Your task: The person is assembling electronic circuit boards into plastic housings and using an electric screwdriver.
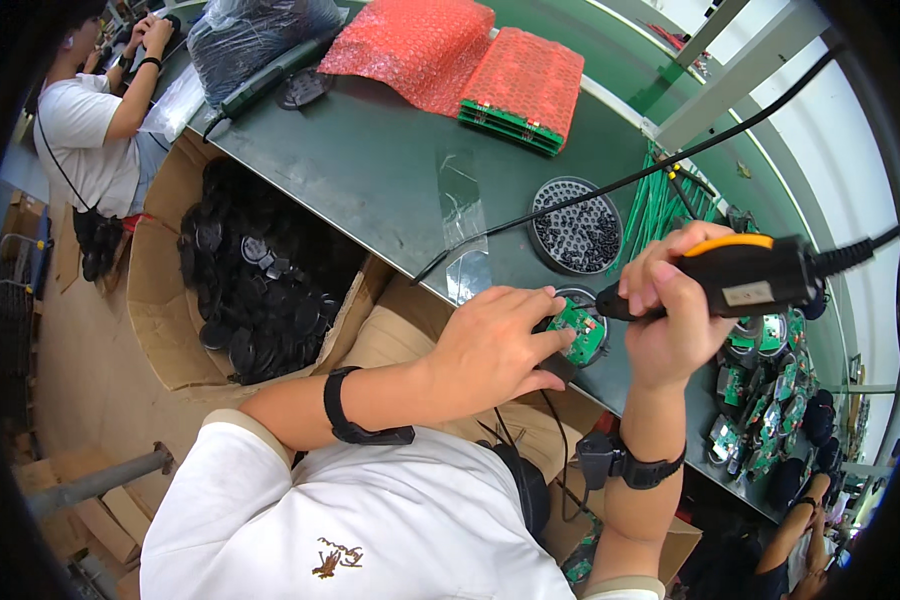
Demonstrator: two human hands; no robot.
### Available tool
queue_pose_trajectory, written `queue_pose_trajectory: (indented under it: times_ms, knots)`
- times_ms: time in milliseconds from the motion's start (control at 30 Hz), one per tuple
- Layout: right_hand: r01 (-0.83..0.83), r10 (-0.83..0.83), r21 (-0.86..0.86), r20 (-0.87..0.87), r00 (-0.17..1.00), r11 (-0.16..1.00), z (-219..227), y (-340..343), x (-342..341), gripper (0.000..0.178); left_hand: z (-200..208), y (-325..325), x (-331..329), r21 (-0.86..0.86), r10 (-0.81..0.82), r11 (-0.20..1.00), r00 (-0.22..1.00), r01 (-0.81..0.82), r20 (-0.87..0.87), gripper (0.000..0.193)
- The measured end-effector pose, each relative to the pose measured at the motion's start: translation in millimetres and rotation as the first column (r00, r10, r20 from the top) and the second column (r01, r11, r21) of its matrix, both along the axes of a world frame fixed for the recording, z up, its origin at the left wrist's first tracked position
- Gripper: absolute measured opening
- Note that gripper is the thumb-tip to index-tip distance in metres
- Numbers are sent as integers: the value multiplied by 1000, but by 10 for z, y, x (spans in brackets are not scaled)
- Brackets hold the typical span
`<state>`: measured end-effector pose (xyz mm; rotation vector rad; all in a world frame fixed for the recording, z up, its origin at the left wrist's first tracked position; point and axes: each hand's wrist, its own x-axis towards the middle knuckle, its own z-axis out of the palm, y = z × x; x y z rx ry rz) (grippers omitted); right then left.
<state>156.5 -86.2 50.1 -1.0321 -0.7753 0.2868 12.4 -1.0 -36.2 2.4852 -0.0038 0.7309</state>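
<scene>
My right hand (670,325) is wrapped round a black electric screwdriver (740,278) with an orange lever and a cord at its rear end. Its tip points left, toward a small green circuit board (578,332) in a round housing (598,350) near the table's front edge. My left hand (500,345) grips the board and housing from the left, thumb and fingers closed at its edge. The fingers hide part of the board. Whether the tip touches a screw is too small to tell.
A round tray (575,225) of small black parts stands beyond the board. Many board assemblies (770,395) pile up at right. Red bubble wrap (410,50) and wrapped boards (523,85) lie farther back. A carton (160,330) of black parts stands left; a person (90,130) works beyond.
</scene>
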Motion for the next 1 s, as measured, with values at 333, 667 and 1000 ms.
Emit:
queue_pose_trajectory:
  times_ms: [333, 667, 1000]
  knots:
    - [199, -174, -95, 222, 959, 975, 187, -299, 453, 53, -40, 140, 17, -81, -77, 994, 996, 79, 35, 51]
    - [442, -5, -507, 653, 757, 739, -229, -1097, -437, 47, 312, -47, -30, -503, -96, 841, 971, 198, 221, 29]
    - [537, -145, -383, 697, 702, 752, -372, -1190, -511, 38, 396, -201, -84, -439, -84, 879, 966, 188, 246, 39]
